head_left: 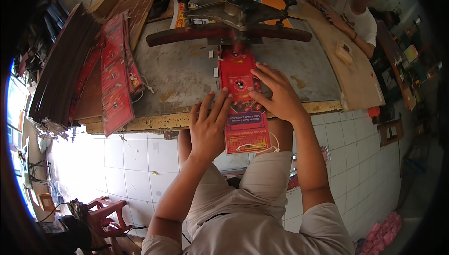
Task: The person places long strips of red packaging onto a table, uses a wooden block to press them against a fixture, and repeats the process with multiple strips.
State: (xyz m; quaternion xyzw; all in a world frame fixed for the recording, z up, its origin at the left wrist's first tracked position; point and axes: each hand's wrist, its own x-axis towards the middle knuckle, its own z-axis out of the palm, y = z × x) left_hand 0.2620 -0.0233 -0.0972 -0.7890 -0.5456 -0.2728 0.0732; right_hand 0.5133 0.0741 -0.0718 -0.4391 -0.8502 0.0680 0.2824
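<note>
Fingers (216, 107) of the left hand (207, 128) lie spread flat on a long red printed card (242, 100); the right hand (276, 93) presses it too, fingers splayed. This card reaches from beneath the press (234, 18) over the desk (182, 75) edge.

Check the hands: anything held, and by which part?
Both hands press flat on the red printed card strip, no closed grip: left hand on its left edge near the middle, right hand on its right edge, strip overhanging the metal-topped table.
</note>
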